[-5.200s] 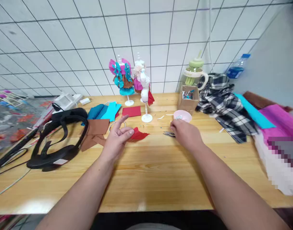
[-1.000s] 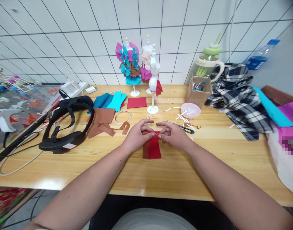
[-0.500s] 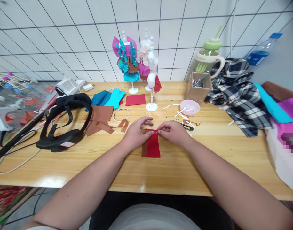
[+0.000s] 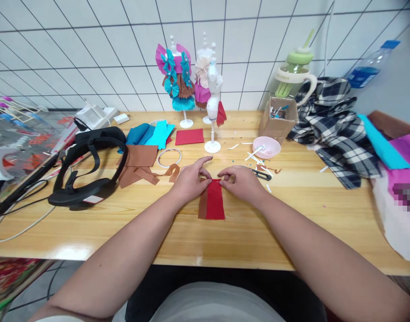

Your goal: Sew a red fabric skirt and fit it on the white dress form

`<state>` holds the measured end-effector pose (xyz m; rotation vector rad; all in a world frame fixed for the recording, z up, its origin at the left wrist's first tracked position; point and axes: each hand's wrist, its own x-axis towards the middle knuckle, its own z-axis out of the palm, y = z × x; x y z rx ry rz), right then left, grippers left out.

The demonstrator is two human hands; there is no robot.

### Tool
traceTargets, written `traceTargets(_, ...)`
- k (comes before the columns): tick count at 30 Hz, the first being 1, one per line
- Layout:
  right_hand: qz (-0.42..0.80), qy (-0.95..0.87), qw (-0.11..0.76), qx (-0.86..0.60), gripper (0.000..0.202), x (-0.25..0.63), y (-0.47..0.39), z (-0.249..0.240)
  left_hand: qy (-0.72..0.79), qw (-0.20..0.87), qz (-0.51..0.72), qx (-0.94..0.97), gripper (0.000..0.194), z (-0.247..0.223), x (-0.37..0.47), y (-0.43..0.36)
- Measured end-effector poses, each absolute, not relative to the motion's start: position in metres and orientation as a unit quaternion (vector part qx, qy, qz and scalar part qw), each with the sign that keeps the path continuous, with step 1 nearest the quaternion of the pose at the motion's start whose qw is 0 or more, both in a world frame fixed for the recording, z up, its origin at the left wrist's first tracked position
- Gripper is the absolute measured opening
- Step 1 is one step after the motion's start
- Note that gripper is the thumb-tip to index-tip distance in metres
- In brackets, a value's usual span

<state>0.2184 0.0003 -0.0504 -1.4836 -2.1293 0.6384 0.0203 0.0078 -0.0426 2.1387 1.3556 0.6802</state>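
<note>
A small red crepe-paper piece (image 4: 215,203) lies flat on the table in front of me, with a brown strip (image 4: 202,206) showing along its left side. Its far edge is slightly gathered. My left hand (image 4: 190,180) pinches the left end of that edge between thumb and forefinger. At the right corner, the thumb and fingers of my right hand (image 4: 241,182) are closed on the same edge. Straight ahead stands a bare white mini dress form (image 4: 213,107) with a red scrap (image 4: 221,114) attached to its side.
Two dressed forms (image 4: 178,80) stand by the wall. Folded red paper (image 4: 189,137), brown pieces (image 4: 141,156) and a white ring (image 4: 169,158) lie left; a black headset (image 4: 87,172) sits further left. Right are a pink dish (image 4: 272,145), scissors (image 4: 261,175), cardboard box (image 4: 277,123) and plaid cloth (image 4: 342,134).
My hands have moved slightly apart along the far edge of the red piece, uncovering more of its middle. The whole view has shifted a little.
</note>
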Motion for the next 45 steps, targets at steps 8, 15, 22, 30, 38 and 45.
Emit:
traceTargets(8,0.211,-0.786,0.237,-0.53,0.013,0.216,-0.005,-0.051,0.47,0.247,0.25,0.81,0.064,-0.043,0.02,0.007)
traceTargets(15,0.173,-0.819,0.194,-0.512,0.019,0.216,-0.007,-0.048,0.456,0.248,0.242,0.82,0.065,-0.041,0.022,0.004)
traceTargets(22,0.127,-0.845,0.127,-0.504,0.027,0.216,-0.01,-0.041,0.455,0.184,0.202,0.847,0.057,-0.037,0.023,0.002)
traceTargets(30,0.122,-0.844,0.11,-0.511,0.028,0.221,-0.013,-0.036,0.448,0.119,0.131,0.877,0.05,-0.02,0.013,-0.004)
traceTargets(38,0.111,-0.81,0.139,-0.559,0.02,0.208,-0.01,-0.036,0.446,0.151,0.136,0.872,0.056,-0.023,0.006,-0.001)
traceTargets(45,0.119,-0.813,0.12,-0.557,0.015,0.206,-0.012,-0.037,0.504,0.155,0.162,0.834,0.044,-0.028,0.006,0.005)
